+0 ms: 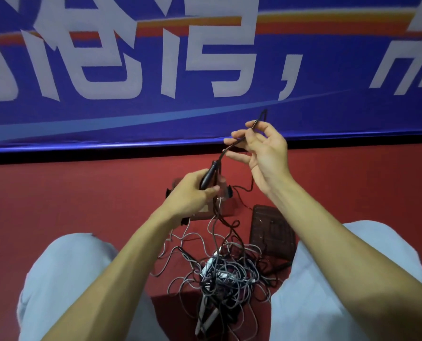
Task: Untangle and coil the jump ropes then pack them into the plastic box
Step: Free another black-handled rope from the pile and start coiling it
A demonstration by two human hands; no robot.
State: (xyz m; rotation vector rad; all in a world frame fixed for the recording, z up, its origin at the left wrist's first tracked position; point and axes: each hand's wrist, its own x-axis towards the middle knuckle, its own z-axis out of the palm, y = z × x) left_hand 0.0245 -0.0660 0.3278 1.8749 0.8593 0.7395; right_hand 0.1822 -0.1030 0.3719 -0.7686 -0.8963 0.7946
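My left hand (192, 190) grips the black handle (208, 175) of a jump rope, held up above the floor. Its black cord (239, 140) arcs up to my right hand (261, 148), which pinches it between thumb and fingers, a short loop sticking up past the fingertips. Below, between my knees, lies a tangled pile of grey and black ropes (227, 271) with white handles (208, 321) poking out toward me. A clear plastic box (226, 207) stands on the red floor, mostly hidden behind my left hand.
The box's dark clear lid (271, 230) lies flat on the red floor to the right of the box. A blue banner (205, 70) with white characters runs along the wall ahead. My knees in light trousers flank the rope pile.
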